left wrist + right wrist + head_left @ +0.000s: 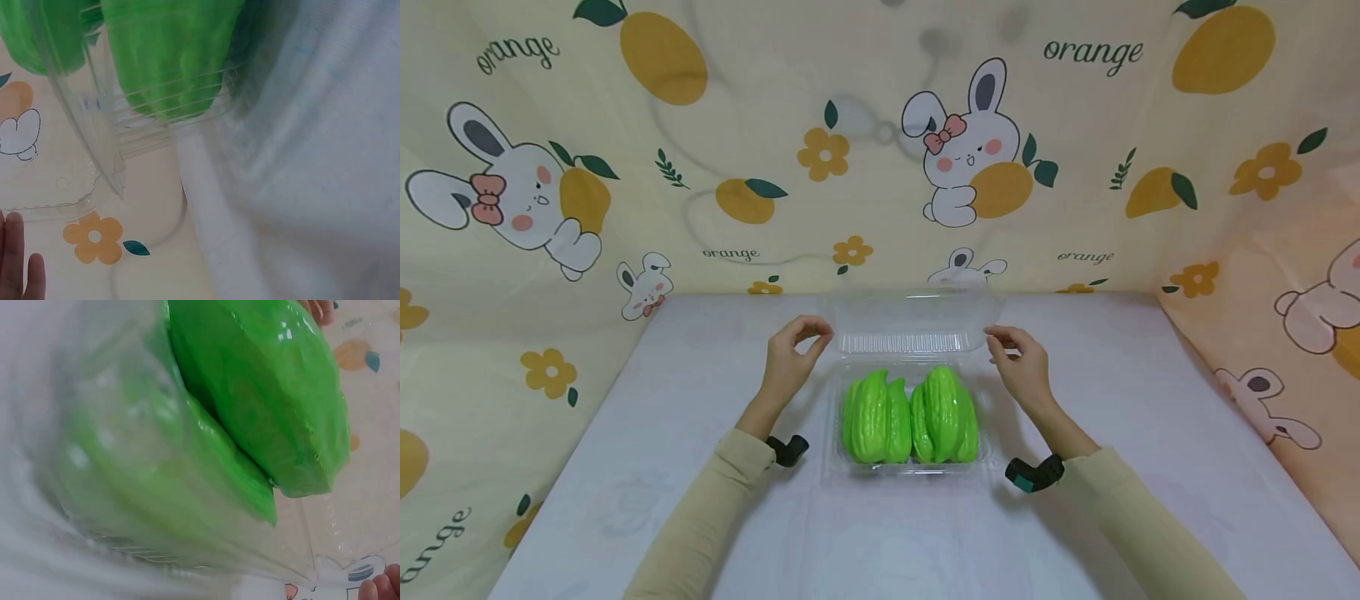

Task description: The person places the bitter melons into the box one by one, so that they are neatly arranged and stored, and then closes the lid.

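A clear plastic clamshell box stands mid-table, its tray [910,468] filled with two groups of bright green ridged fruits [871,417] that look like star fruit. The raised lid [910,321] tilts up behind the tray, toward the back wall. At the lid's left edge my left hand [793,350] pinches with thumb and fingertips. My right hand [1022,367] does the same at the right edge. In the left wrist view, the left fingertips [14,250] lie at the lid's rim. The right wrist view shows glossy fruit [262,400] behind blurred clear plastic, with right fingertips [381,587] at the corner.
Under the box is a white-covered table [662,492]. A cloth backdrop [880,208] printed with rabbits and oranges rises behind it and at both sides. Black wrist devices, one left [788,451] and one right [1034,474], flank the tray.
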The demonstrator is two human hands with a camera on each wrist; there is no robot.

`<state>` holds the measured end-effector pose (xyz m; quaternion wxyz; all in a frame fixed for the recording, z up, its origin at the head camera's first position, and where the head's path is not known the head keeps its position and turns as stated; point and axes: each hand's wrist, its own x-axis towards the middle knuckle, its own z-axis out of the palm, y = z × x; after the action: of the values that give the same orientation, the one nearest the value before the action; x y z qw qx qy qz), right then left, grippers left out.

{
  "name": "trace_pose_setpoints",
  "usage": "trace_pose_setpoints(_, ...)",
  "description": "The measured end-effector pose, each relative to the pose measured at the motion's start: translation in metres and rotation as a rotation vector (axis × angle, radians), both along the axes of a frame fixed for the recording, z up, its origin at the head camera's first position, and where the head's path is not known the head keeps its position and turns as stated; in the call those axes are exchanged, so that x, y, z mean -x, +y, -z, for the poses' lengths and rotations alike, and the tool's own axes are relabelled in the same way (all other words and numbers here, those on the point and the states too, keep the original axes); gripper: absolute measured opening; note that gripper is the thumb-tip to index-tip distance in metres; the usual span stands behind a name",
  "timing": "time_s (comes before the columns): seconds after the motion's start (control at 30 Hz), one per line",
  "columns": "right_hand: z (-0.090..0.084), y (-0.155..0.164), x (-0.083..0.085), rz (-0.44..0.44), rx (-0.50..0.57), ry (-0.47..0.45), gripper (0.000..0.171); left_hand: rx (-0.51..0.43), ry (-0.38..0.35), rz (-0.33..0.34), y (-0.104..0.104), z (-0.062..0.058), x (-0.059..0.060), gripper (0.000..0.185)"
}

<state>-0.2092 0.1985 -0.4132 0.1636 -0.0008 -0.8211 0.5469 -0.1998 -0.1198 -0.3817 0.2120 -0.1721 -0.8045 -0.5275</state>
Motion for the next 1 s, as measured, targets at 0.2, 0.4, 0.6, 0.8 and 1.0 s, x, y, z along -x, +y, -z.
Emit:
trace_pose_setpoints(0.2,-0.010,-0.003,-0.010,-0.006,0.082,-0.044,0.026,-0.006,-0.001,-0.007,-0.003,0.015,0.007,0.010)
trace_pose_setpoints(0.4,-0.003,-0.001,-0.007,-0.048,0.178,-0.045,0.035,-0.006,0.041,-0.003,-0.006,0.030,0.013,0.010)
trace_pose_setpoints(0.6,-0.005,-0.004,-0.011,-0.062,0.353,-0.097,0.034,-0.034,0.041,0.019,-0.010,0.037,0.013,0.009)
trace_pose_setpoints(0.8,-0.007,-0.003,-0.013,-0.092,0.438,-0.084,0.024,-0.021,0.046,0.026,-0.011,0.039,0.011,0.010)
trace_pose_setpoints(1.0,-0.006,0.001,-0.014,-0.143,0.488,-0.082,0.024,0.009,0.064,0.013,-0.009,0.039,0.008,0.012)
